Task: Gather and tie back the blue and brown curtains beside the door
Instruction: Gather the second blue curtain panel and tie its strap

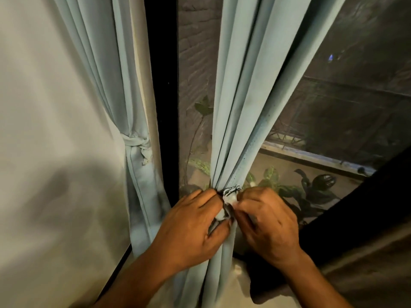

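A pale blue curtain [242, 107] hangs in the middle, gathered into tight folds at its waist. A strip of light cloth, the tie [230, 195], wraps that waist. My left hand [193, 227] grips the gathered curtain and one end of the tie from the left. My right hand [266, 221] pinches the other end from the right. Both hands meet at the knot. A second blue curtain [115, 81] at the left is knotted with its own tie [138, 141]. A dark brown curtain [364, 241] hangs at the lower right.
A black door frame [164, 96] stands between the two blue curtains. A white wall [44, 130] fills the left. Through the glass are a brick wall [195, 52], potted plants [311, 187] and a ledge [311, 157].
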